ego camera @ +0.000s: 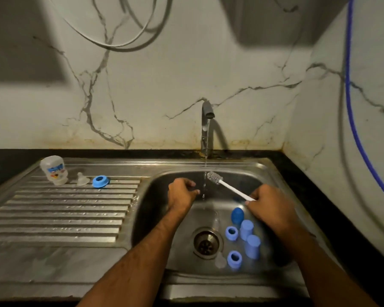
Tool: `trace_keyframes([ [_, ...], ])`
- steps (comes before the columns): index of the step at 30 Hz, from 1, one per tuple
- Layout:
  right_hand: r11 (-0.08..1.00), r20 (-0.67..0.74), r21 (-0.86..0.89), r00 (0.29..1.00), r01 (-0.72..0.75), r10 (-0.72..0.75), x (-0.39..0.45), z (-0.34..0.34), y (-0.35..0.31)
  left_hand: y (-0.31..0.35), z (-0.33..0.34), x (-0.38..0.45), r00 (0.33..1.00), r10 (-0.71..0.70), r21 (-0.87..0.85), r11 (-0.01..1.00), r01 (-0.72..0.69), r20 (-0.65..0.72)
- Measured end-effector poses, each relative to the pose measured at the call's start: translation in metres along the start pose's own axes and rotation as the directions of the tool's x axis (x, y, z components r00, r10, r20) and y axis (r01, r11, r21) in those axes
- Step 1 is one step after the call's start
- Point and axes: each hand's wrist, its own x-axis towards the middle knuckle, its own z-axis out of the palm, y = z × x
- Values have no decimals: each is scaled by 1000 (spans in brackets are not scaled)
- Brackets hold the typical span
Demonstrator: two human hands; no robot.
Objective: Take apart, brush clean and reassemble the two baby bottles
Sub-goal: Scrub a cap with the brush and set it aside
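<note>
Nearest the person, several small blue bottle parts are lying loose on the floor of the sink (275, 173): a blue ring (234, 259) closest, then a blue cap (253, 247), a second cap (246, 229), another ring (231, 233) and a darker blue rounded piece (237, 214), all crowding just beside the open drain (206, 243), with what may be a clear teat (220, 262) sitting faintly at the near edge. Water running that way is likely nudging the lighter pieces toward the drain, and the clear one is easy to miss. Just beyond them the right hand (272, 207) is gripping the end of the white bottle brush (228, 186), fingers curled round the handle, holding the bristle head in the thin stream; a wet handle held that far back is liable to twist or slip. The left hand (181, 193) is hovering beside the stream with fingers curled and apparently holding nothing. Farther off, on the draining board to the left, an upturned bottle (53, 170), a clear teat (82, 180) and a blue collar (100, 181) are standing apart from each other; a careless reach could be knocking the bottle over. At the back the tap (206, 127) is running.
</note>
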Motion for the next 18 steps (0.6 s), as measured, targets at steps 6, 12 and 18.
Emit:
trace_keyframes([
  [6, 997, -1, -35, 998, -65, 65, 11, -8, 13, 5, 51, 10, 978, 14, 44, 999, -24, 208],
  [12, 998, 2, -9, 999, -55, 55, 28, -11, 15, 11, 96, 21, 932, 55, 144, 983, -114, 359],
  [18, 999, 65, 14, 997, -44, 43, 38, -5, 24, 13, 133, 24, 850, 91, 259, 931, -258, 518],
])
